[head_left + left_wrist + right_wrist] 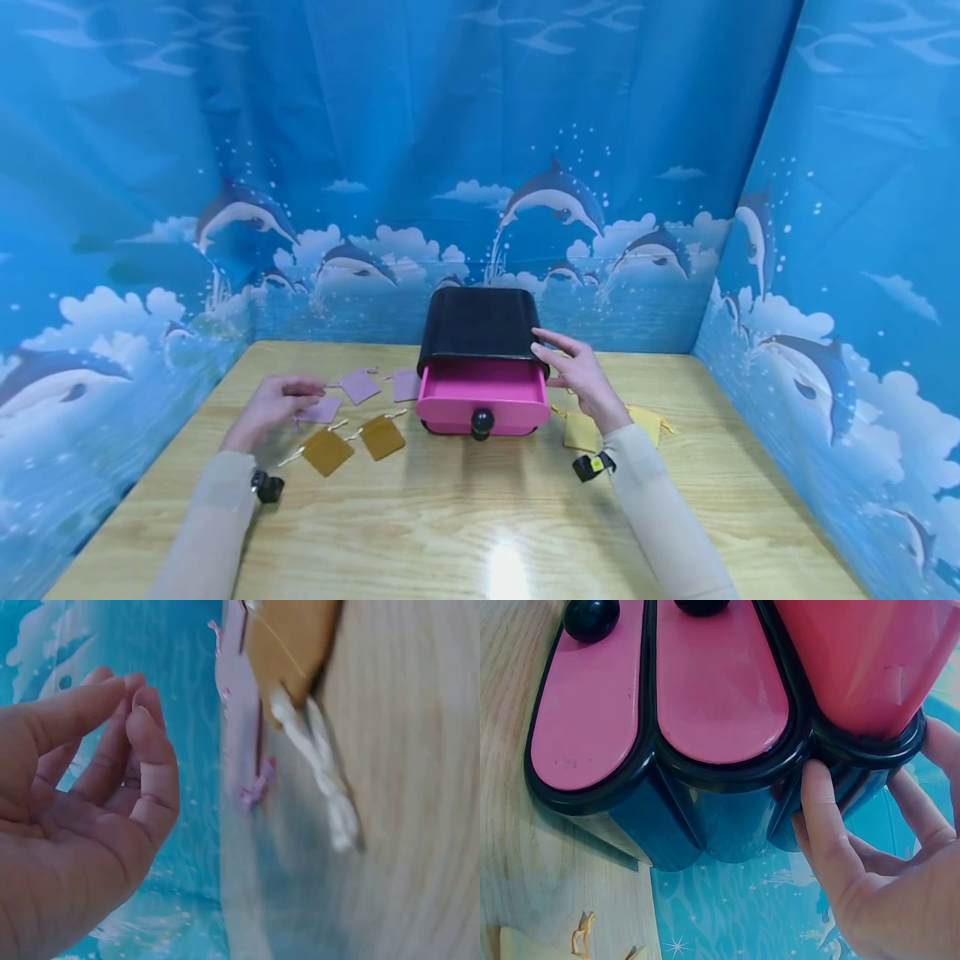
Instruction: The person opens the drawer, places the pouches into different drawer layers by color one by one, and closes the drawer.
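A black box (483, 321) with pink drawers stands near the back of the table. Its top drawer (483, 414) is pulled out, while two lower pink fronts (720, 682) sit flush in the right wrist view. Against the side of the box rest the extended fingertips of my right hand (581, 375). My left hand (273, 407) hovers over a lilac pouch (320, 410), partly covering it. Its fingers (156, 772) curve loosely toward the thumb with nothing between them. Two more lilac pouches (360, 386) lie between this hand and the box.
Two brown drawstring pouches (327, 451) lie left of the box, nearer the front. Yellow pouches (581, 431) lie to its right, partly beneath my right forearm. A blue dolphin-print curtain (375, 167) borders the wooden table (420, 525) at the back and sides.
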Action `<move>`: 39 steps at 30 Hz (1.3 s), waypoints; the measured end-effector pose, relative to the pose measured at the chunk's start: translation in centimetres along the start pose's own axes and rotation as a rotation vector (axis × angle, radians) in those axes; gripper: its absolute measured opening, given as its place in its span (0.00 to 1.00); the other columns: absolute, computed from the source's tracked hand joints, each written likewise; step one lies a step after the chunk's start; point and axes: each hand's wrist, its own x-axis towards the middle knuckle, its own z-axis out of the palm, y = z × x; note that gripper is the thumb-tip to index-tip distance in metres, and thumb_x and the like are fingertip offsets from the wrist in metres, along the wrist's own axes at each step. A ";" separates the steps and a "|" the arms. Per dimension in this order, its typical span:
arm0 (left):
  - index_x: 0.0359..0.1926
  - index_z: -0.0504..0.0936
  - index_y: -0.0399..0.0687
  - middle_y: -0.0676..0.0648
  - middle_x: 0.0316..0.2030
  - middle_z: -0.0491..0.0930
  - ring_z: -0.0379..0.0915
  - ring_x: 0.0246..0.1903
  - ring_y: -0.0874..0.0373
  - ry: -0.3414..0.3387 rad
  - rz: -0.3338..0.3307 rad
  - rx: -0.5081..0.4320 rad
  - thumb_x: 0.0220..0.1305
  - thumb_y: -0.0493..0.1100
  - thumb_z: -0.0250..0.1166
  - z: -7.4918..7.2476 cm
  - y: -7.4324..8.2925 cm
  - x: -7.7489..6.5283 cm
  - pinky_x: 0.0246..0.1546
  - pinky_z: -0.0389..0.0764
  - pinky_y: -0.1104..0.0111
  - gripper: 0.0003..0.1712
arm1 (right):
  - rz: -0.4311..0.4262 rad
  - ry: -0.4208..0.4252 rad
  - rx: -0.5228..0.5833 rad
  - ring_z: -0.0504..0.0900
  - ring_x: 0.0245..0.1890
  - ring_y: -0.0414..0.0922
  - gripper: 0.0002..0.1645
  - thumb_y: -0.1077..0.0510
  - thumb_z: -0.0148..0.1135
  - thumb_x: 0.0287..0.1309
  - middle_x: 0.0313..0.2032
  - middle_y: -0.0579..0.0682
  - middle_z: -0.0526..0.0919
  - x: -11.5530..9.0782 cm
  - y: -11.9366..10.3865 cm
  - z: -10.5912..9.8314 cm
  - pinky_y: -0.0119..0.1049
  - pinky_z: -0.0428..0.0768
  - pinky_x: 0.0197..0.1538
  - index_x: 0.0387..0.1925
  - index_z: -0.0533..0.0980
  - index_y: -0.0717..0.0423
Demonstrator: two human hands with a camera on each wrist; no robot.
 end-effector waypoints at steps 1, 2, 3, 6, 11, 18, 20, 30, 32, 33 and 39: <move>0.62 0.71 0.28 0.27 0.58 0.74 0.80 0.43 0.51 -0.013 -0.021 -0.012 0.67 0.30 0.56 -0.1 -0.2 0.0 0.38 0.84 0.62 0.23 | 0.001 0.000 0.000 0.73 0.64 0.56 0.33 0.42 0.62 0.64 0.74 0.48 0.59 0.0 0.0 0.0 0.45 0.84 0.50 0.68 0.69 0.41; 0.62 0.71 0.28 0.27 0.58 0.74 0.79 0.42 0.52 -0.020 -0.034 -0.015 0.67 0.29 0.56 -0.1 -0.5 -0.1 0.38 0.84 0.62 0.23 | 0.002 0.000 0.001 0.73 0.64 0.56 0.33 0.42 0.62 0.64 0.74 0.48 0.59 0.0 0.1 0.0 0.45 0.84 0.50 0.68 0.69 0.41; 0.61 0.71 0.26 0.27 0.57 0.74 0.79 0.42 0.53 -0.023 -0.039 -0.015 0.66 0.29 0.56 -0.2 -0.7 -0.1 0.38 0.84 0.62 0.23 | 0.003 -0.001 0.001 0.73 0.64 0.56 0.33 0.42 0.62 0.64 0.74 0.48 0.59 0.1 0.1 0.0 0.45 0.84 0.49 0.68 0.68 0.40; 0.59 0.72 0.23 0.26 0.55 0.75 0.79 0.38 0.56 -0.025 -0.040 -0.007 0.65 0.28 0.57 -0.5 -1.5 0.0 0.35 0.83 0.64 0.22 | 0.007 -0.002 0.002 0.73 0.64 0.57 0.33 0.43 0.62 0.64 0.74 0.49 0.58 0.1 0.2 0.0 0.45 0.84 0.49 0.69 0.68 0.41; 0.56 0.72 0.20 0.29 0.47 0.79 0.78 0.30 0.59 0.006 -0.051 0.009 0.63 0.28 0.59 -1.1 -2.3 0.1 0.31 0.83 0.67 0.21 | 0.014 -0.012 -0.002 0.72 0.65 0.58 0.32 0.47 0.59 0.68 0.75 0.52 0.57 -0.3 -0.4 0.1 0.45 0.84 0.49 0.70 0.66 0.45; 0.54 0.76 0.24 0.36 0.41 0.82 0.74 0.31 0.59 -0.001 -0.092 0.116 0.60 0.30 0.63 -2.0 -2.9 0.4 0.28 0.78 0.69 0.21 | 0.008 0.000 0.000 0.73 0.65 0.57 0.33 0.43 0.61 0.65 0.75 0.50 0.58 0.3 0.2 -0.1 0.44 0.85 0.48 0.69 0.67 0.42; 0.54 0.76 0.25 0.33 0.46 0.80 0.74 0.36 0.57 -0.032 -0.084 0.168 0.60 0.30 0.64 -2.3 -3.1 0.6 0.31 0.78 0.69 0.21 | 0.008 0.000 -0.002 0.73 0.65 0.57 0.33 0.43 0.62 0.65 0.75 0.49 0.58 0.1 0.1 -0.1 0.44 0.85 0.48 0.69 0.67 0.42; 0.55 0.77 0.26 0.35 0.45 0.79 0.72 0.35 0.55 -0.093 -0.118 0.233 0.59 0.28 0.61 -2.7 -3.2 0.8 0.31 0.76 0.69 0.21 | 0.002 0.002 -0.005 0.72 0.65 0.57 0.33 0.44 0.60 0.66 0.75 0.50 0.58 0.0 -0.1 -0.2 0.44 0.85 0.48 0.70 0.67 0.42; 0.55 0.76 0.25 0.37 0.41 0.80 0.73 0.31 0.56 -0.100 -0.123 0.222 0.59 0.26 0.60 -2.7 -3.2 0.9 0.27 0.76 0.69 0.21 | 0.003 0.005 -0.005 0.73 0.65 0.56 0.33 0.44 0.61 0.65 0.74 0.49 0.58 0.1 -0.1 -0.2 0.44 0.85 0.48 0.69 0.67 0.42; 0.54 0.76 0.24 0.38 0.40 0.80 0.73 0.30 0.57 -0.103 -0.122 0.220 0.59 0.26 0.59 -2.7 -3.2 0.9 0.27 0.76 0.69 0.21 | 0.002 0.007 -0.005 0.73 0.65 0.56 0.33 0.44 0.61 0.65 0.74 0.49 0.59 0.1 0.0 -0.2 0.43 0.85 0.48 0.69 0.68 0.42; 0.53 0.76 0.23 0.38 0.38 0.80 0.73 0.27 0.59 -0.104 -0.120 0.225 0.56 0.25 0.59 -2.7 -3.2 1.0 0.26 0.76 0.70 0.21 | 0.002 0.010 -0.012 0.73 0.65 0.56 0.33 0.42 0.62 0.64 0.74 0.50 0.59 0.0 0.1 -0.1 0.43 0.85 0.48 0.69 0.68 0.42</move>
